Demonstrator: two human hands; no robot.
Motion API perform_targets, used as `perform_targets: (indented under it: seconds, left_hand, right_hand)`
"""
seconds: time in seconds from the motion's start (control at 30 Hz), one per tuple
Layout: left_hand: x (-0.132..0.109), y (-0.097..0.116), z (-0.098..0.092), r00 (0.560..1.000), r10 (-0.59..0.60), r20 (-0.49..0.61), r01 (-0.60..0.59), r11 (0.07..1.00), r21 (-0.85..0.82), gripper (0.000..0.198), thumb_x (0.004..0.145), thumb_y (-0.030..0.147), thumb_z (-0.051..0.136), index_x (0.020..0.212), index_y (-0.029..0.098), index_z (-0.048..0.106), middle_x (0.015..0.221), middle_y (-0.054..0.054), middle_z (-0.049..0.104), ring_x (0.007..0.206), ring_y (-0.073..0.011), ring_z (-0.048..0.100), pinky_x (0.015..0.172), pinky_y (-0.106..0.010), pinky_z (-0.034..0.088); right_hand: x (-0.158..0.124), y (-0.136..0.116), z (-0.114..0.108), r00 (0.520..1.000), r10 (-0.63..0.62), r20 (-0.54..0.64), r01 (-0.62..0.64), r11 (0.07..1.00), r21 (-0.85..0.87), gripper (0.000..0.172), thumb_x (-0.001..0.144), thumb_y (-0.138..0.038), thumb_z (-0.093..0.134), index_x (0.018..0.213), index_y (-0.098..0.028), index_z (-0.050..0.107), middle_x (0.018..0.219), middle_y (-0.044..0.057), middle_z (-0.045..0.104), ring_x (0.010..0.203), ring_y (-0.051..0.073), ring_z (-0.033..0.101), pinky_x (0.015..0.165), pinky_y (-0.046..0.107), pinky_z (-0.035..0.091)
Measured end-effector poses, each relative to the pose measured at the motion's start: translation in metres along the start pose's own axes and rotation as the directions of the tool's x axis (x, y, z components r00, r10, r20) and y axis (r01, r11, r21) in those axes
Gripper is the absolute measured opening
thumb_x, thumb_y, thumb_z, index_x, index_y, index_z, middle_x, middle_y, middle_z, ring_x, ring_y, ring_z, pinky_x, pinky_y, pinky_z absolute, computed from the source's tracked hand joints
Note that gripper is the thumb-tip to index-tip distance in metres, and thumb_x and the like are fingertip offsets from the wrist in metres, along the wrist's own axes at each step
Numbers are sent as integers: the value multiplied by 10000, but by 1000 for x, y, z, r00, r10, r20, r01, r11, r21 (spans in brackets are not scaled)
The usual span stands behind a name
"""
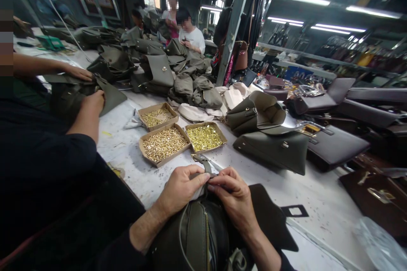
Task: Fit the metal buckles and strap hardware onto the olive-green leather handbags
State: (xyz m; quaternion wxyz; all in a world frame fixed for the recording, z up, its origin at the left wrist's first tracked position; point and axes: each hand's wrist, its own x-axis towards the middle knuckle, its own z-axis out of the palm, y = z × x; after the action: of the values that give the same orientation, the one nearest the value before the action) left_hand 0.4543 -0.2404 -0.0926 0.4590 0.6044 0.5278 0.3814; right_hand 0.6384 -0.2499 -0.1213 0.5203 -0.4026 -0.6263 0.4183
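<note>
A dark olive handbag (197, 233) with a zipper lies in front of me, at the bottom middle of the head view. At its far end, my left hand (181, 188) pinches a narrow olive strap (206, 165) between thumb and fingers. My right hand (233, 194) is closed at the same strap, thumb and fingertips pressed together just beside the left thumb. Whether a small metal piece is between the fingertips is hidden. The bag's dark flap (270, 216) spreads out to the right, beyond my right wrist.
Cardboard trays of small gold-coloured metal pieces, one (163, 143) brownish and one (206, 137) yellower, stand just ahead. A co-worker's hands (92, 97) handle another bag at left. Olive bags (273, 148) and brown bags (337, 146) lie at right. Other people sit beyond the heap.
</note>
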Motion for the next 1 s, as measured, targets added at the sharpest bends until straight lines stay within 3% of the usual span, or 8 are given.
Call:
perform_targets:
  seconds: [0.43, 0.77, 1.0]
  left_hand:
    - [1, 0, -1, 1000, 3, -2, -3, 1000, -28, 263, 848, 389, 645, 738, 163, 722, 722, 0, 668, 733, -157, 579, 731, -256, 435]
    - [-2, -4, 0, 1000, 13, -3, -13, 1000, -13, 259, 867, 393, 654, 772, 165, 732, 741, 5, 680, 755, -156, 594, 741, -252, 432]
    - [-2, 1, 0, 1000, 22, -14, -22, 1000, -7, 255, 863, 385, 644, 778, 170, 751, 762, -11, 722, 761, -175, 622, 766, -273, 463]
  right_hand:
    - [-4, -3, -1, 986, -160, 41, 165, 966, -198, 135, 911, -144, 701, 947, -243, 785, 869, 18, 601, 819, 153, 603, 710, 254, 479]
    - [-2, 0, 0, 997, -73, 25, 75, 986, -151, 117, 886, -163, 729, 866, -260, 791, 848, 8, 599, 819, 162, 594, 716, 264, 473]
    - [-2, -3, 1, 998, 61, -15, -62, 995, -84, 49, 842, -228, 763, 832, -257, 802, 852, 15, 589, 812, 172, 573, 706, 277, 463]
